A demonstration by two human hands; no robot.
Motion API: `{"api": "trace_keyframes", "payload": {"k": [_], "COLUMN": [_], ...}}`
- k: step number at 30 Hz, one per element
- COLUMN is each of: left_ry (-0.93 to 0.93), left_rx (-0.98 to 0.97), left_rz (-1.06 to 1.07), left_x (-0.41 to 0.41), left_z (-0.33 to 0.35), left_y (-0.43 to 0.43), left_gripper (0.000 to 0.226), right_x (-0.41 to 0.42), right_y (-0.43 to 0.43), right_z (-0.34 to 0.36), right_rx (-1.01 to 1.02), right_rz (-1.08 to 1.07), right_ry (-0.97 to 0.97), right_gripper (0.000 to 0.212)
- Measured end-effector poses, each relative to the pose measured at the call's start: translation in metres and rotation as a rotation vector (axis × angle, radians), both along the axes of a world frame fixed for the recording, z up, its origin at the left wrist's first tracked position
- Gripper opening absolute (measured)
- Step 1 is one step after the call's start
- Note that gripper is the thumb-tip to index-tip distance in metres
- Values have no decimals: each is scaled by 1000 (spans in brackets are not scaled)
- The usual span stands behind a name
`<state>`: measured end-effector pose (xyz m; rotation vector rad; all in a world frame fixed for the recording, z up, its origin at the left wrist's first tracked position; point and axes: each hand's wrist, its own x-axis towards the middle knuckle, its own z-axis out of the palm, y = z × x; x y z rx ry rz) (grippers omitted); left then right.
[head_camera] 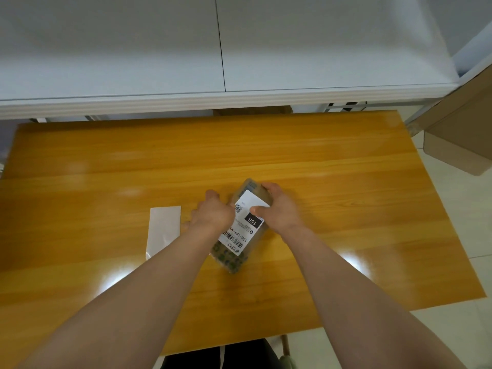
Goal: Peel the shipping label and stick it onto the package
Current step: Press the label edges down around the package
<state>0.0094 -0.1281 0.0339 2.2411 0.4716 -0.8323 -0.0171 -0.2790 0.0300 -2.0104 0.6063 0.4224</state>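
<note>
Package (231, 259) was laid near the middle of the bench (346, 182), its long axis tilted, the far end leaning to the right. Label (240, 235) was seen lying on its top face, white, with a barcode, a small square code and a black block marked "15H", all printed upside down to the camera. The far end of the package was grasped by the right hand (279, 209): the fingers were curled over that end and the thumb (257, 209) was pressed onto the label's blank upper part. The left hand (213, 213) was set against the package's left edge, covering part of the label there; whether it was clenched on anything or released could not be told, since only its back was shown. A white backing sheet (163, 229) was left flat on the bench just left of the left hand, one near corner slightly curled. A white counter (239, 49) was seen beyond the bench, and a cardboard box (458, 139) stood off its far right corner over a pale tiled floor (466, 262).
</note>
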Motion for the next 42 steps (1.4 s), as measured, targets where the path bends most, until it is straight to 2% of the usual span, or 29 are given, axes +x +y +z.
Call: {"api": "trace_keyframes", "payload": {"k": [3,5,7,10,17,20,24,28,33,36,38,40,42], "left_ry": [-76,-102,-105,-123,-217,-238,-244,-190,-17,5,-6,-1,8], "left_rx": [-171,-151,-165,-207,-275,-360,-454,-612,-737,-786,-788,-802,-778], "left_rz": [-140,-283,-316,-270,-97,4,80,172,229,233,222,236,233], "left_x": [1,4,8,10,17,23,26,24,16,12,12,10,8], "left_z": [11,10,5,-2,-17,-23,-34,-27,-29,-31,-30,-28,-29], "left_y": [-5,-3,0,3,-9,-15,-17,-16,-12,-10,-12,-13,-13], "left_gripper": [79,80,80,77,46,31,30,31,21,17,25,35,38], "right_x": [1,-1,-3,-3,-4,-3,3,11,7,7,10,12,14], "right_y": [3,5,5,7,15,21,24,14,10,14,18,21,22], "right_z": [-5,-9,-15,-20,-31,-37,-40,-33,-29,-34,-33,-34,-33], "right_rx": [19,35,28,18,43,-9,-10,9,-33,-13,23,35,53], "right_rz": [44,65,62,22,-160,-193,-243,-197,-39,-86,-155,-201,-215], "right_ry": [-26,-33,-42,-50,-125,-164,-159,-120,-73,-106,-111,-112,-116], "right_gripper": [75,75,73,67,44,40,31,27,48,42,32,35,28]}}
